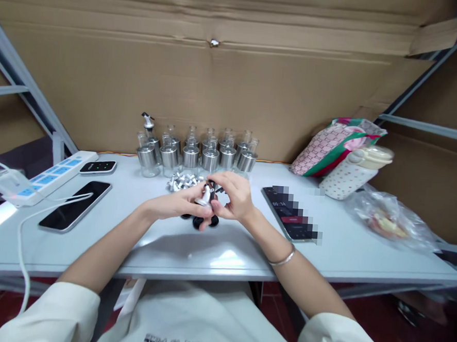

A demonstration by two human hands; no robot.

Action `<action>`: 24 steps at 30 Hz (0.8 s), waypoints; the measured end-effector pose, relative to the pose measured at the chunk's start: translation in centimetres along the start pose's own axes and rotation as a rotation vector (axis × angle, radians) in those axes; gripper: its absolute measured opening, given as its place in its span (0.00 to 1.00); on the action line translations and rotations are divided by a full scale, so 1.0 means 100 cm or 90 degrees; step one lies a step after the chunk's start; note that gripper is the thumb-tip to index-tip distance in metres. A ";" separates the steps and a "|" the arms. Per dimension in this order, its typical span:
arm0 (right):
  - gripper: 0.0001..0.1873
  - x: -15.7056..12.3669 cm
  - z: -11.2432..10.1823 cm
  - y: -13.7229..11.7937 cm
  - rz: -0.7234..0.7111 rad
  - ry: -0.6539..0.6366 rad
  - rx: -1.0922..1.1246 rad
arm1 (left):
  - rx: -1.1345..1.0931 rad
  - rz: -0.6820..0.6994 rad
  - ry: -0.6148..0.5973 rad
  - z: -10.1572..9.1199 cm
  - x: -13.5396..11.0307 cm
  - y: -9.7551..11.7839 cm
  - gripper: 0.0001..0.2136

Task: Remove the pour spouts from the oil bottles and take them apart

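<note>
Above the table's middle, my left hand (182,200) is closed on a silver pour spout (205,196), held tilted between thumb and fingers. Close against it, my right hand (235,192) pinches a small black piece (213,186) at the spout's upper end; how the two parts join is hidden by my fingers. Just behind my hands lies a heap of silver spout parts (184,181). Black round pieces (198,223) show below my fingers, partly covered. Farther back stand two rows of glass bottles with steel bands (190,157); the back left one carries a black-and-silver spout (148,121).
At left are a power strip (56,173), a small white device (98,167) and a phone (75,206) with a white cable. At right lie another phone (290,214), a patterned bag (330,149), a dotted bottle (350,176) and a clear plastic bag (394,220). Cardboard (233,94) walls the back.
</note>
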State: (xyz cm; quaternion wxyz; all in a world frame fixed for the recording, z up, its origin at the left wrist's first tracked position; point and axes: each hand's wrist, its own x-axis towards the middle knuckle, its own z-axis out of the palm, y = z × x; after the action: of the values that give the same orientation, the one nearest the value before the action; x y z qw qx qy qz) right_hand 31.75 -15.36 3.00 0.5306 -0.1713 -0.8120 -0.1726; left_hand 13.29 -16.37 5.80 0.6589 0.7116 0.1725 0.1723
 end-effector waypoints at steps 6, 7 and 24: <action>0.17 0.001 -0.004 0.007 0.027 -0.017 -0.057 | -0.038 0.051 0.131 0.008 0.009 -0.012 0.17; 0.17 0.001 -0.004 0.007 0.032 -0.031 -0.072 | -0.038 0.052 0.159 0.009 0.010 -0.015 0.17; 0.26 0.001 -0.005 0.008 0.047 -0.144 -0.050 | -0.031 0.111 0.233 0.014 0.018 -0.028 0.29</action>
State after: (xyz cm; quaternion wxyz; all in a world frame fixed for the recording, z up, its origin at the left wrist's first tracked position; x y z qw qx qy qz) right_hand 32.47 -14.82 3.35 0.4347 -0.2401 -0.8523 -0.1642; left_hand 15.44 -16.53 2.94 0.6161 0.6644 0.2233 0.3593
